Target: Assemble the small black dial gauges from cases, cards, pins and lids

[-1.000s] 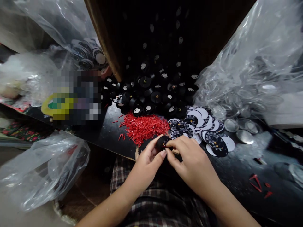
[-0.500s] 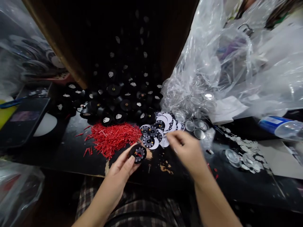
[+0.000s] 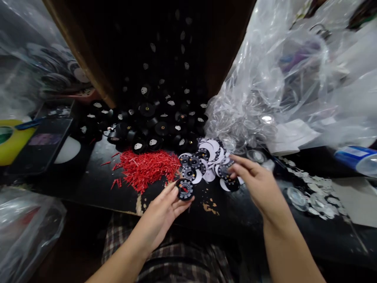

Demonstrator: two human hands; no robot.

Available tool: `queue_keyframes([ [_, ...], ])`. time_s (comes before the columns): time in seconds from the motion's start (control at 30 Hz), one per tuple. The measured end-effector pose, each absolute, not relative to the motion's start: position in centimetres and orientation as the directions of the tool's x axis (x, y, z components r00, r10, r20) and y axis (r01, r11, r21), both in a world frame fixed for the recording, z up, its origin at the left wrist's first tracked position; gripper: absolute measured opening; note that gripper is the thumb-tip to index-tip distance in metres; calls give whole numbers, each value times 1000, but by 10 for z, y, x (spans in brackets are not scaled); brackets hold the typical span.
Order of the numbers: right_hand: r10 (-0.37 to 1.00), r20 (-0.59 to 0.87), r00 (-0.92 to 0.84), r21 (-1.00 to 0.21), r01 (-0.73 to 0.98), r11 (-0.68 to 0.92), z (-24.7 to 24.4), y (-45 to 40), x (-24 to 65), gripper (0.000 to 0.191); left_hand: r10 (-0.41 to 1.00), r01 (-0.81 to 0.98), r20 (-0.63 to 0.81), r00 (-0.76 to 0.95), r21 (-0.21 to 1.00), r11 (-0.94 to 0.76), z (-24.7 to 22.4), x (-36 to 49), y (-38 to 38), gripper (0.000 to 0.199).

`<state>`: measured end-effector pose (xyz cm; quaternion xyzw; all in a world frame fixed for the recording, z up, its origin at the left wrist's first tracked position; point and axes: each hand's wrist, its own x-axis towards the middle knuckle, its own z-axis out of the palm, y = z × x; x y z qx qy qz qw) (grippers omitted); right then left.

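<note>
My left hand (image 3: 165,208) grips a round black dial unit (image 3: 185,189) with a red pointer on its printed face. Over the right side of the pile of printed discs (image 3: 207,151), my right hand (image 3: 250,177) has its fingertips at some black-and-white discs (image 3: 225,171); whether it grips one cannot be made out. A heap of red pointers (image 3: 147,167) lies on the dark table beyond my left hand. Behind it are many round black housings (image 3: 161,128), some with white tags.
Clear round covers (image 3: 244,118) spill from plastic bags at the right. A phone (image 3: 48,141) and yellow tape roll (image 3: 14,147) lie left. Small white parts (image 3: 321,192) and a blue-labelled container (image 3: 357,159) are at the right. A brown-edged box stands behind.
The view has shifted, so the table's things appear farther right. Several discs now lie spread at the right side of the pile, under my right hand. My left hand still holds the dial unit.
</note>
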<state>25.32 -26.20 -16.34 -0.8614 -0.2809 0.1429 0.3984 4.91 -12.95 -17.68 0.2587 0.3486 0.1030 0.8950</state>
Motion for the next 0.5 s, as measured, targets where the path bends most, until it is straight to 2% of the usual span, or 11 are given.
queue_keyframes([
  [0.07, 746, -47, 664, -874, 335, -353, -162, -250, 217, 37, 324, 10, -567, 757, 505, 863, -176, 53, -131, 35],
  [0.17, 815, 106, 570, -858, 467, -215, -162, -234, 176, 33, 363, 5, -512, 778, 583, 812, -177, 56, -130, 37],
  [0.23, 821, 167, 546, -812, 549, -200, -162, -228, 165, 35, 449, -8, -453, 770, 697, 717, -179, 55, -127, 36],
  [0.3, 841, 150, 520, -795, 569, -211, -163, -225, 164, 37, 515, -8, -397, 759, 787, 617, -180, 53, -125, 36],
  [0.43, 819, 149, 554, -801, 554, -228, -159, -219, 166, 27, 535, 5, -308, 787, 870, 494, -178, 50, -127, 36],
  [0.5, 781, 198, 593, -755, 600, -264, -158, -214, 164, 32, 519, 13, -282, 807, 887, 462, -175, 49, -133, 35],
])
